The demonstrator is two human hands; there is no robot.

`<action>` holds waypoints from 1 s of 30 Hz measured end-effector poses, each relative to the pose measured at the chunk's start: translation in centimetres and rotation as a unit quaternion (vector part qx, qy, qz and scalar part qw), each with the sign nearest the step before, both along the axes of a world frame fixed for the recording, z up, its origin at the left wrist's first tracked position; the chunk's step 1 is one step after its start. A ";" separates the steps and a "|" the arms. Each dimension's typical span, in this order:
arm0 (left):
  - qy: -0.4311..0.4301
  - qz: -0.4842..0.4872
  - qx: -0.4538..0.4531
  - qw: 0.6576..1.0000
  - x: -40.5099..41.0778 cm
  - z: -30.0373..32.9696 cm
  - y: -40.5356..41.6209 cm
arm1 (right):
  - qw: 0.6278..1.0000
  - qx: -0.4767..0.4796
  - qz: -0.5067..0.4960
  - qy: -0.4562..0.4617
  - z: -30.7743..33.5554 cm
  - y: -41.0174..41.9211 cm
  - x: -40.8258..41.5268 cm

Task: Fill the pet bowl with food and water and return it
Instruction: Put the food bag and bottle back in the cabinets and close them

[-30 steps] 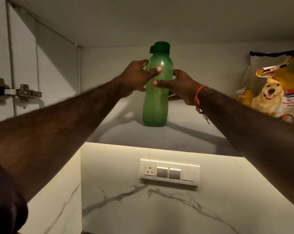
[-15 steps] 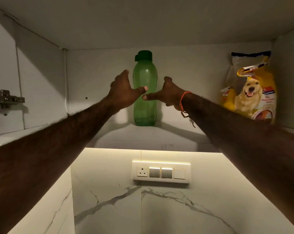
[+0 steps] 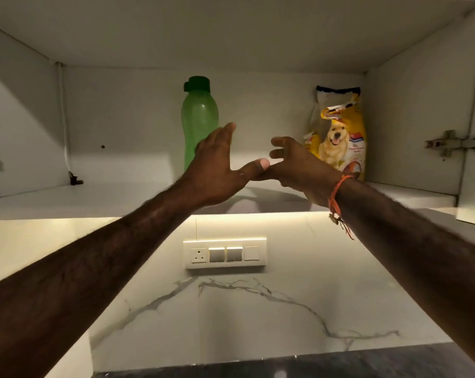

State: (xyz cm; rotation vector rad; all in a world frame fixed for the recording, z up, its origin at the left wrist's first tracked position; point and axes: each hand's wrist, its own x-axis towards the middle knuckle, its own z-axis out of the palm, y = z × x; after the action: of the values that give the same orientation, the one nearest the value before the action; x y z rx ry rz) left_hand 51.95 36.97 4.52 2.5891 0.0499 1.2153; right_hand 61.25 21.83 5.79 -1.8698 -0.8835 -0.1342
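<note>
Both hands have let go of the green water bottle (image 3: 199,124) and drawn back from it since a moment ago. It stands upright with its dark green cap on, at the back of the cabinet shelf (image 3: 121,199), left of centre; whether it holds any water cannot be told through the tinted plastic. The left hand (image 3: 217,170) is spread with straight fingers in front of the bottle's lower part, holding nothing. The right hand (image 3: 296,165), fingers loosely apart and empty, hovers between the bottle and the dog food bag (image 3: 338,132); the two thumbs meet. A yellow bag printed with a dog, its top folded over, stands in the shelf's back right corner. An orange thread (image 3: 337,197) circles the right wrist. Below the shelf, a switch panel (image 3: 225,252) sits on the marble wall (image 3: 230,309).
</note>
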 end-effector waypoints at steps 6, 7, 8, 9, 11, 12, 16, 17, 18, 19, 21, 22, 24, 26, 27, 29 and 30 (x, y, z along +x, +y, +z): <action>-0.026 -0.067 -0.019 0.997 -0.8 -2.0 -5.6 | 0.928 -0.116 -0.236 -0.265 -3.3 -7.4 -4.1; -0.030 -0.077 -0.014 0.996 -1.0 -2.4 -6.7 | 0.908 -0.129 -0.270 -0.294 -3.9 -9.1 -5.2; -0.037 -0.084 -0.006 0.996 -1.3 -2.8 -7.9 | 0.889 -0.140 -0.300 -0.316 -4.4 -10.9 -6.3; -0.046 -0.087 0.002 0.995 -1.6 -3.2 -8.9 | 0.873 -0.148 -0.324 -0.333 -5.0 -12.5 -7.3; -0.071 -0.092 0.026 0.993 -2.4 -3.9 -11.6 | 0.847 -0.159 -0.368 -0.350 -6.1 -16.1 -9.2; -0.086 -0.092 0.046 0.991 -2.8 -4.3 -13.2 | 0.836 -0.164 -0.389 -0.351 -6.6 -17.9 -10.0; -0.133 -0.121 0.108 0.978 -3.6 -5.6 -19.4 | 0.806 -0.174 -0.456 -0.334 -7.7 -25.2 -13.2; -0.136 -0.135 0.109 0.975 -3.8 -5.8 -21.2 | 0.798 -0.177 -0.472 -0.331 -7.8 -27.2 -14.1; -0.138 -0.151 0.106 0.973 -4.0 -5.9 -23.0 | 0.787 -0.177 -0.489 -0.331 -7.8 -29.1 -15.0; -0.135 -0.166 0.102 0.971 -4.1 -6.0 -24.6 | 0.777 -0.171 -0.506 -0.332 -7.7 -30.8 -15.8; -0.123 -0.197 0.103 0.967 -4.5 -6.0 -28.2 | 0.755 -0.150 -0.541 -0.339 -7.4 -34.4 -17.5; -0.116 -0.208 0.110 0.965 -4.7 -6.0 -30.0 | 0.743 -0.138 -0.556 -0.344 -7.1 -36.1 -18.3; -0.106 -0.231 0.125 0.959 -5.0 -6.1 -33.3 | 0.721 -0.123 -0.579 -0.360 -6.7 -39.2 -19.6; -0.097 -0.257 0.135 0.952 -5.3 -6.1 -36.6 | 0.703 -0.116 -0.597 -0.369 -6.6 -42.3 -20.7; -0.094 -0.270 0.139 0.948 -5.4 -6.1 -38.3 | 0.696 -0.114 -0.604 -0.373 -6.6 -43.6 -21.2; -0.095 -0.290 0.147 0.941 -5.5 -6.0 -41.1 | 0.692 -0.105 -0.608 -0.374 -6.8 -45.6 -21.8; -0.097 -0.302 0.150 0.936 -5.6 -5.9 -42.6 | 0.698 -0.097 -0.606 -0.369 -6.8 -46.4 -22.0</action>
State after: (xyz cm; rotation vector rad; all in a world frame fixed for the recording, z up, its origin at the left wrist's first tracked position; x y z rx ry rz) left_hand 46.36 -5.61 -1.43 2.4015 -0.9658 1.2853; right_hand 39.23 -24.56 -1.02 -2.3296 0.0616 -1.7568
